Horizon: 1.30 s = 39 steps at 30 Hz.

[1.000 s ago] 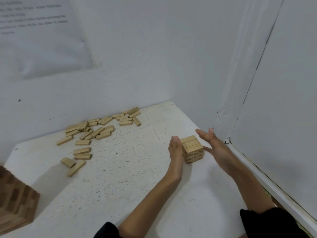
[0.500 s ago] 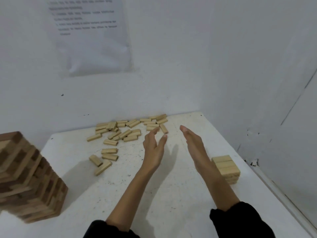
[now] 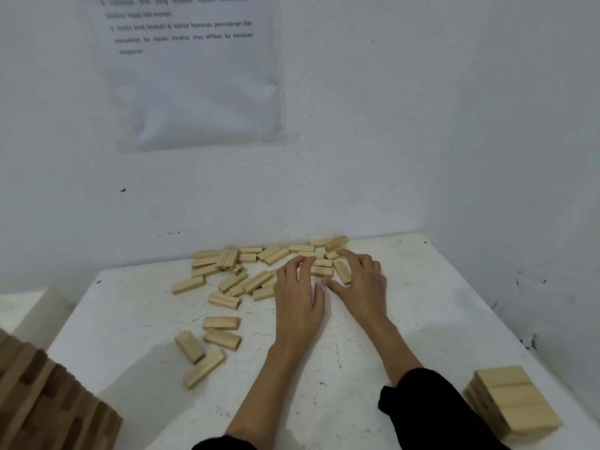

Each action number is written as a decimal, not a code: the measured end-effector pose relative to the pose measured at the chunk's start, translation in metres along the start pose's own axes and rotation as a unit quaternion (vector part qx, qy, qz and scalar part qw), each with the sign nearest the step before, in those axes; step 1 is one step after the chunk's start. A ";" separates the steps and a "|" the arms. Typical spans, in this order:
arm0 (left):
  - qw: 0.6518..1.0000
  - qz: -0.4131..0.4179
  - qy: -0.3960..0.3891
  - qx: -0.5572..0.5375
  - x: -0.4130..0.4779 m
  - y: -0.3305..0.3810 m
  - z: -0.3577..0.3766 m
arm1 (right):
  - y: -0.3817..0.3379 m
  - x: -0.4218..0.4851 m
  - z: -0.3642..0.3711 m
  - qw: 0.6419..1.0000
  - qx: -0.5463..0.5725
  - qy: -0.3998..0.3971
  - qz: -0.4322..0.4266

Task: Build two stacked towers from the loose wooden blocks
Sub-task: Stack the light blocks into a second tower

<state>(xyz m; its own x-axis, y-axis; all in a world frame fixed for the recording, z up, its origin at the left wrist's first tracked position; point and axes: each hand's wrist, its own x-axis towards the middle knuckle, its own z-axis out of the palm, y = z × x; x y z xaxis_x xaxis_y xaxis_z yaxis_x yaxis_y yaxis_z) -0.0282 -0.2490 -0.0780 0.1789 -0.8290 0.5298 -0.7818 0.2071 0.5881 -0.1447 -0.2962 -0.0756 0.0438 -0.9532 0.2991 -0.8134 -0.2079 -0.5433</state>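
Several loose pale wooden blocks (image 3: 256, 267) lie scattered along the back of the white table (image 3: 406, 319), by the wall. Both hands hover palm down over the right end of this pile. My left hand (image 3: 298, 287) has its fingers spread above the blocks and holds nothing. My right hand (image 3: 360, 277) is also spread, fingertips touching blocks near one short block (image 3: 342, 271). A low light-wood tower (image 3: 513, 402), a few layers high, stands at the near right of the table. A taller, darker brown block tower (image 3: 48, 404) fills the lower left corner.
White walls close the table at the back and right. A plastic-covered printed sheet (image 3: 191, 69) hangs on the back wall. A few stray blocks (image 3: 207, 349) lie apart at the near left. The table's left edge (image 3: 74, 316) drops off beside the dark tower.
Both hands left the low light tower and reached forward to the loose pile at the back. The view swung left, so the low tower now sits at the right edge.
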 end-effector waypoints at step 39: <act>0.990 -0.106 0.033 0.088 0.002 -0.044 -0.061 | -0.002 -0.065 -0.015 0.980 0.135 -0.061 -0.130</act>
<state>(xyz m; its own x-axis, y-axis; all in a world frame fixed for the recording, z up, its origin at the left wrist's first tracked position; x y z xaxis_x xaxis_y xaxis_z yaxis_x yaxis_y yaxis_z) 0.0427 -0.2277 -0.0654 0.3842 -0.8075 0.4475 -0.8133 -0.0667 0.5779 -0.1546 -0.2302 -0.0822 0.3117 -0.8756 0.3690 -0.5832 -0.4828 -0.6532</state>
